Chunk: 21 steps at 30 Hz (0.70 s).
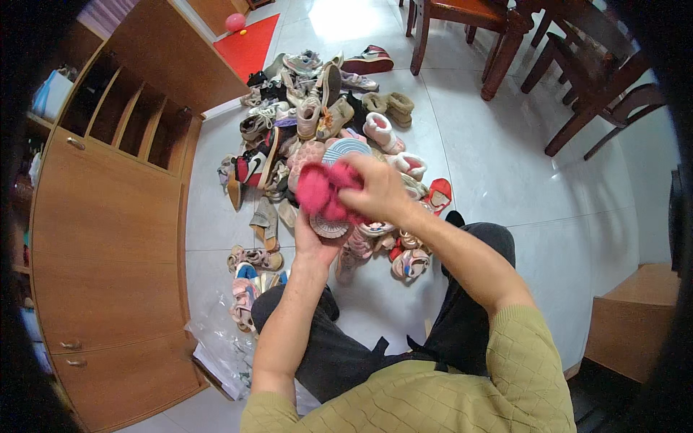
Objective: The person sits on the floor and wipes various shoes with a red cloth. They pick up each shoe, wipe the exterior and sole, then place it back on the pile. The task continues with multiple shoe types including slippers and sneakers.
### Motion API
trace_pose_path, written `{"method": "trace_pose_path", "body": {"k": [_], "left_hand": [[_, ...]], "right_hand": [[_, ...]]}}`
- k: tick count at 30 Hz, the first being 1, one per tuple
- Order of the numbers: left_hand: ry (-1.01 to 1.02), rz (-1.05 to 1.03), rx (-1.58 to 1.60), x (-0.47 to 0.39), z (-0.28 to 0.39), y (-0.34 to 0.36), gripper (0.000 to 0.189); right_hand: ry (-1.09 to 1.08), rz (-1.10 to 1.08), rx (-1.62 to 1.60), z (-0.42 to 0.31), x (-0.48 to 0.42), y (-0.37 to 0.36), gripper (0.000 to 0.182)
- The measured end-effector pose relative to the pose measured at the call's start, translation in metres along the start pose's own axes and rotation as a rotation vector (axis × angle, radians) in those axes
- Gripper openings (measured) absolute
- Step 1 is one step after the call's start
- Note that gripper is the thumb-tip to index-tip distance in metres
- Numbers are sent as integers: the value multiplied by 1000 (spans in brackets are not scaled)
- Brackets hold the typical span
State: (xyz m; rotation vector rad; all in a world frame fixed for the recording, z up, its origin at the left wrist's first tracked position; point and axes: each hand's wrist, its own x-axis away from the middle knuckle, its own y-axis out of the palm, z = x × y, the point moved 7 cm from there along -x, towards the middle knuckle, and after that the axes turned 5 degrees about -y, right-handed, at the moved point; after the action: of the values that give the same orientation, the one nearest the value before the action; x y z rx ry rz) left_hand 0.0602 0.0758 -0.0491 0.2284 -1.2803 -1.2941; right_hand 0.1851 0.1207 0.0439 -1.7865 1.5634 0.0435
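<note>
A bright pink, soft-looking item [325,189], perhaps small shoes or cloth, is blurred over the middle of the shoe pile. The fingers of my right hand [379,187] are closed on it from the right. Below it, my left hand [315,243] cups its underside, along with a pale ribbed sole [330,227]; whether the two belong together I cannot tell. Just beyond my hands lie a shoe with a light blue ribbed sole [346,149] and a pink bumpy sole [306,157]. White-trimmed pink boots [383,132] stand to the right of these.
Around my hands spreads a heap of mixed shoes, with a red-and-black sneaker [254,166] at its left. A wooden cabinet [108,238] with an open door lines the left side. Clear plastic bags [222,338] lie by my left knee. Wooden chairs [465,16] stand far right.
</note>
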Motion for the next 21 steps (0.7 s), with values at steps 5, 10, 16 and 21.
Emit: {"method": "trace_pose_path", "body": {"k": [5,10,16,21], "left_hand": [[-2,-113,-109,10,1,-5,38],[13,-10,-47,6,2,-6,41],[4,-39,-80,9,1,-6,40],[74,-96,-294,16,7,-16,38]], "right_hand": [[342,246,150,58,-14,-50,37],[58,92,-68,0,11,-23,43],[-35,38,132,14,8,-6,42],[345,276,-55,52,-4,-48,37]]}}
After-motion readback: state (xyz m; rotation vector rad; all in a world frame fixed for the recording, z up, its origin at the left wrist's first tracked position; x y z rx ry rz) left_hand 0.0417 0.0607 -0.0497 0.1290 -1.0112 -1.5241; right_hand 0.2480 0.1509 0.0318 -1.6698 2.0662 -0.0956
